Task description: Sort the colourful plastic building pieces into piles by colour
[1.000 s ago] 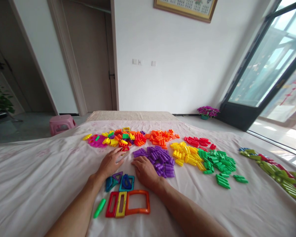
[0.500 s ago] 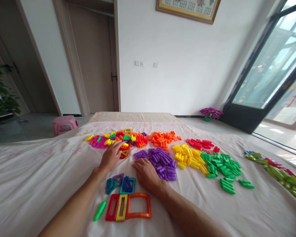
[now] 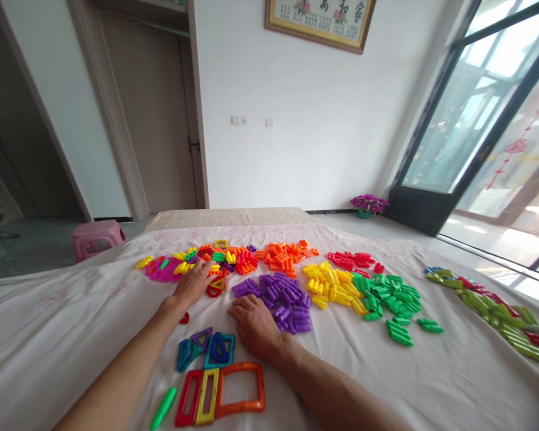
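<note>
My left hand (image 3: 194,282) reaches into a mixed pile of small plastic pieces (image 3: 240,258), its fingers stretched out over yellow, red and orange ones. Its fingertips are partly lost among the pieces, and I see nothing held. Just below its fingers lies a red frame piece with a yellow triangle (image 3: 216,286). My right hand (image 3: 254,323) rests palm down on the cloth, fingers loosely apart, at the left edge of a heap of purple pieces (image 3: 287,296). Nearer me lie blue frame pieces (image 3: 219,350), a purple triangle (image 3: 202,339), a red rectangle (image 3: 189,398), a yellow rectangle (image 3: 207,396) and an orange square frame (image 3: 261,389).
Heaps of orange (image 3: 287,256), yellow (image 3: 332,284), red (image 3: 351,259) and green pieces (image 3: 388,293) spread rightward. Olive pieces (image 3: 485,308) lie at the far right. A green stick (image 3: 163,408) is front left. A pink stool (image 3: 99,238) stands beyond the cloth-covered table (image 3: 94,335).
The camera view has swung a little right, so everything sits further left. A small red piece now shows beside my left forearm. Both hands keep nearly the same places among the pieces.
</note>
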Available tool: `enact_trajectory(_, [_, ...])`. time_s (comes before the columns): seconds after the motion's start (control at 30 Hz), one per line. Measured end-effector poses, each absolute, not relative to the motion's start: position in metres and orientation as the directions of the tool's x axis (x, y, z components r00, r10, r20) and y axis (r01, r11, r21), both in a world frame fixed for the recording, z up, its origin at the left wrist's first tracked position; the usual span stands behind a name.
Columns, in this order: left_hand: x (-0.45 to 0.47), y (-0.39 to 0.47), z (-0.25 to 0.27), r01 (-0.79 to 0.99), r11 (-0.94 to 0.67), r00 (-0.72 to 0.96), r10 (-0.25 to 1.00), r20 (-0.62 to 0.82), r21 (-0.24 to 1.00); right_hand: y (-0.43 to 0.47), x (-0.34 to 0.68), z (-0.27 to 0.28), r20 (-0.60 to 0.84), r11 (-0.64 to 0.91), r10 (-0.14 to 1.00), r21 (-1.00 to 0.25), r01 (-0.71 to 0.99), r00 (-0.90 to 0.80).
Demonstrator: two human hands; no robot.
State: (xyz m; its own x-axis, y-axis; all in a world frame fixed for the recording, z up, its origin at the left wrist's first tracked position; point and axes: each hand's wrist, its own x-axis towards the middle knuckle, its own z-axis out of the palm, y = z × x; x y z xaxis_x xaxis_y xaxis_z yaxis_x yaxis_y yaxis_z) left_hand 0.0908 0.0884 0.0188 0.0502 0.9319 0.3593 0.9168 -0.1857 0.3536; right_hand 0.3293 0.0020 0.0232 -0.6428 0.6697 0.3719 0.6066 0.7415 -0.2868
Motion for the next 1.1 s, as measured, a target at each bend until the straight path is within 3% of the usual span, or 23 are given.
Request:
enact_trajectory(0.13, [0.086,0.097,0.017,0.677,-0.124,-0.179,0.928,0.326,0.725,0.001,0.329,0.020,0.377,0.778,0.627,-0.278,0.563,-0.682])
enact_trajectory(0.3, [0.096,0.080,0.020,0.447,-0.115,-0.343,0.894,0.288,0.887,-0.004,0.331,0.027,0.497,0.784,0.621,-0.390,0.483,-0.606])
enact_trajectory(0.33, [0.103,0.070,0.022,0.230,-0.156,-0.371,0.898,0.235,0.961,-0.005,0.331,0.030,0.540,0.774,0.633,-0.428,0.467,-0.555])
enact_trajectory(0.4, [0.119,0.048,0.029,-0.134,-0.174,-0.254,0.958,0.135,0.976,-0.005,0.331,0.036,0.613,0.753,0.657,-0.511,0.413,-0.439])
enact_trajectory(0.47, [0.137,0.025,0.038,-0.287,-0.096,-0.096,0.993,0.071,0.953,-0.003,0.331,0.041,0.640,0.719,0.694,-0.607,0.337,-0.330])
enact_trajectory(0.63, [0.171,-0.005,0.053,-0.301,0.006,0.133,0.990,0.036,0.953,0.013,0.334,0.040,0.546,0.572,0.818,-0.807,0.149,-0.183])
enact_trajectory(0.8, [0.172,-0.002,0.050,-0.259,0.037,0.181,0.984,0.010,0.965,0.022,0.339,0.041,0.372,0.397,0.890,-0.916,0.047,-0.263])
enact_trajectory(0.9, [0.166,0.001,0.043,-0.223,0.071,0.220,0.975,-0.021,0.972,0.022,0.342,0.041,0.359,0.398,0.880,-0.915,0.071,-0.312])
enact_trajectory(1.1, [0.162,0.004,0.037,-0.155,0.120,0.279,0.957,-0.073,0.981,0.020,0.346,0.042,0.427,0.521,0.843,-0.799,0.300,-0.328])
